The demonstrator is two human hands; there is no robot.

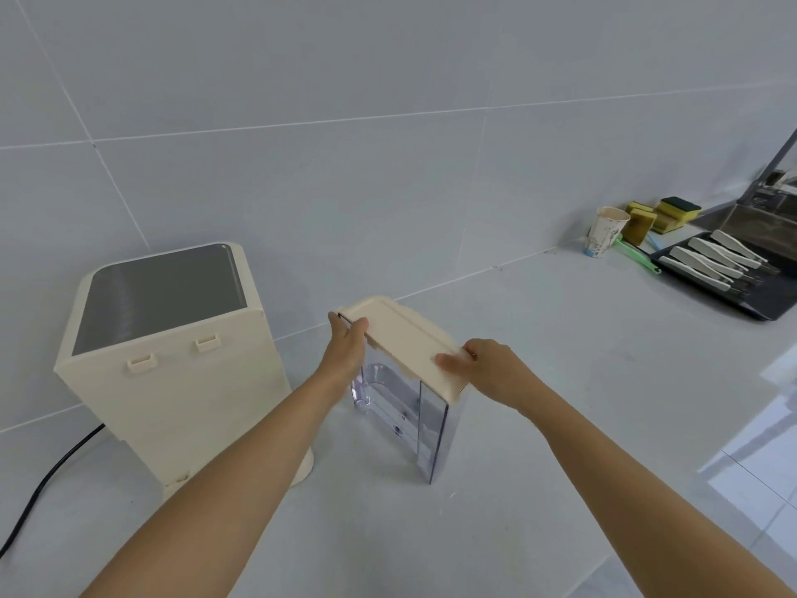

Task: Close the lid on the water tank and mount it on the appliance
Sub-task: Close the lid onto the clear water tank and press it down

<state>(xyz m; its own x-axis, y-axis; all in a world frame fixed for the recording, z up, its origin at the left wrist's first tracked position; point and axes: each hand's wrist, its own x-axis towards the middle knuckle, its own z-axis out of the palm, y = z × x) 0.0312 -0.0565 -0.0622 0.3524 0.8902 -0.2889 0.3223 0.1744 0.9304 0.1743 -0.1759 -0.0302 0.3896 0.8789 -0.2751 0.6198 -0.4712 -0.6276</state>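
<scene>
A clear plastic water tank (427, 429) stands upright on the white counter, right of centre. A cream lid (403, 340) lies on top of it, slightly tilted. My left hand (347, 345) grips the lid's far left end. My right hand (491, 371) holds its near right end, thumb on top. The cream appliance (172, 381) with a grey top panel stands to the left, its back with two small hooks facing me. Tank and appliance are apart.
A black power cord (51, 472) runs from the appliance to the left. At the far right are a paper cup (606, 230), sponges (666, 213), a dark tray (707, 291) of utensils and a metal sink (763, 209). The counter's edge runs along the right.
</scene>
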